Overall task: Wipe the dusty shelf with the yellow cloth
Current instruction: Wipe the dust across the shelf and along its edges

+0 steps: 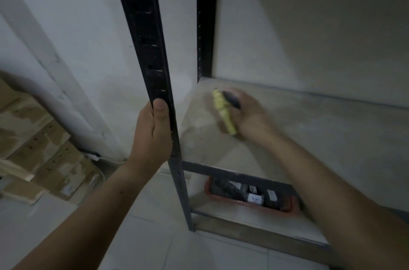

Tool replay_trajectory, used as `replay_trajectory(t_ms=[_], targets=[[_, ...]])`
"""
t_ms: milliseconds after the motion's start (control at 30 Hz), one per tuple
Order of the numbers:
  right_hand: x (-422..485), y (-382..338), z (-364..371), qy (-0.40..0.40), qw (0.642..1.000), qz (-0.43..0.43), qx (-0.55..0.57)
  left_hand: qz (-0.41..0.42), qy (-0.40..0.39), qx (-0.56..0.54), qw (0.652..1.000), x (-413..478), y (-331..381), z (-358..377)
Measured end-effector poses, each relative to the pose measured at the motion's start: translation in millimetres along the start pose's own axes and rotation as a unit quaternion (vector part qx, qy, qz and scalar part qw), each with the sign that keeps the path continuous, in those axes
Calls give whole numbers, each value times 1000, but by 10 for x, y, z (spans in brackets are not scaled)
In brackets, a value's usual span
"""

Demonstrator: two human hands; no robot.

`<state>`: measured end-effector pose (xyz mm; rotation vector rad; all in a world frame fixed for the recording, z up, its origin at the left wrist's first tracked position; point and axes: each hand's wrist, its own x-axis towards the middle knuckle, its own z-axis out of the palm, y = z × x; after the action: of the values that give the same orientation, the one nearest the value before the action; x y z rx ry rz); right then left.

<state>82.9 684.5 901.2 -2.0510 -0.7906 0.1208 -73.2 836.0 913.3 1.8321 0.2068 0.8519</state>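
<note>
Yellow bunched cloth point(223, 112) is pressed under your right hand point(247, 114), fingers closed on it, near the back-left corner of the pale dusty shelf board point(321, 137). Your left hand point(152, 132) is wrapped around the black slotted metal upright point(150, 48) beside that corner. Wiping looks barely begun; the board to the right appears untouched and bare, bounded by the wall.

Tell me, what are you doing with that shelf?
A person is dusting. The right hand presses a yellow cloth on the dusty shelf, near its back left corner; the hand looks blurred, as if wiping. The left hand grips the black post at the front. A red tray of small things sits on the shelf below.
</note>
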Motion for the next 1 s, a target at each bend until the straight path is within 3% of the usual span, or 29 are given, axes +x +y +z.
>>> replay_trajectory(t_ms=[67, 200, 267, 300, 367, 433, 500, 567, 633, 667, 733, 800, 867, 933, 1000], targets=[[-266, 293, -588, 77, 995, 30, -48, -5, -1, -1, 1000, -14, 28, -5], [-901, 870, -1589, 117, 972, 90, -185, -49, -25, -39, 998, -50, 101, -37], [-1162, 1110, -1750, 107, 925, 223, -287, -58, -40, -33, 997, -65, 132, -76], [-1253, 1147, -1732, 123, 902, 255, -326, -58, -45, -23, 997, -65, 146, -90], [-1361, 1031, -1449, 152, 889, 262, -344, -61, -49, -15, 997, -71, 150, -111], [-1339, 707, -933, 204, 891, 220, -340, -65, -54, -17, 996, -72, 141, -126], [-1288, 275, -302, 172, 925, 130, -313, -68, -56, -21, 996, -62, 143, -129], [-1398, -159, 308, 31, 975, 38, -217, -71, -50, -22, 996, -63, 149, -127], [-1553, -337, 462, -97, 991, -25, -93, -67, -50, -19, 996, -49, 162, -123], [-1596, -345, 325, -108, 994, -11, -25, -65, -52, -16, 996, -47, 162, -121], [-1576, -146, -134, -28, 998, 30, 44, -60, -53, -20, 997, -52, 142, -123], [-1405, 216, -703, 103, 992, 72, -21, -56, -50, -29, 997, -59, 121, -108], [-1143, 654, -1264, 166, 962, 133, -174, -53, -42, -37, 997, -53, 96, -90], [-897, 1035, -1632, 134, 922, 225, -284, -50, -33, -38, 997, -44, 64, -81], [-702, 1202, -1681, 110, 909, 261, -305, -45, -31, -33, 998, -44, 27, -80]])
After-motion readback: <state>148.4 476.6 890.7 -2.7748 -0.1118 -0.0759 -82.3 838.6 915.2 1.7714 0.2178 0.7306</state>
